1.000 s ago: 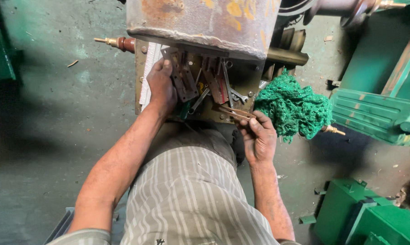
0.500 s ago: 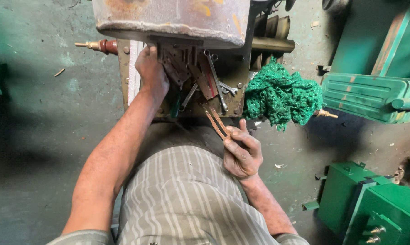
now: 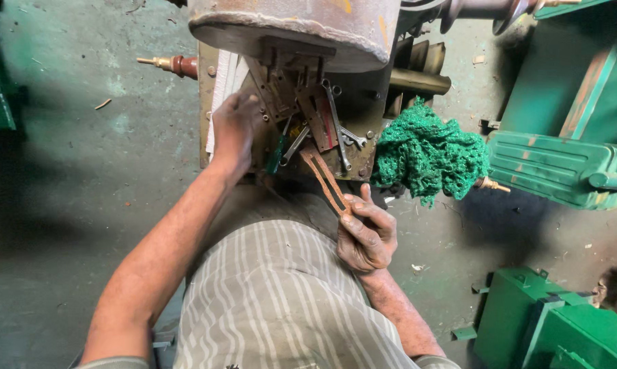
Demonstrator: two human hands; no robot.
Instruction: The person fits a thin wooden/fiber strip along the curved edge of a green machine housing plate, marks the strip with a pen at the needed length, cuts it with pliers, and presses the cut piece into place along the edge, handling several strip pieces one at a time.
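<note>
Slotted copper strip (image 3: 325, 179) in right hand (image 3: 366, 236), angled up-left

light: dim, soft daylight falling from upper right | shadows: pooling at left on floor (image 3: 55, 205) | focus: sharp centre | edges: wide-angle bending

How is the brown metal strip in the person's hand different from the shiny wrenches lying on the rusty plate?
The slotted metal strip is dull rusty brown; the wrenches are silvery and shiny. The strip is flat with a long slot down its middle; the wrenches are thin bars with jaws or rings at their ends. The right hand grips the strip by one end; the wrenches lie loose, with no hand on them. Both are long, narrow metal pieces.
</note>
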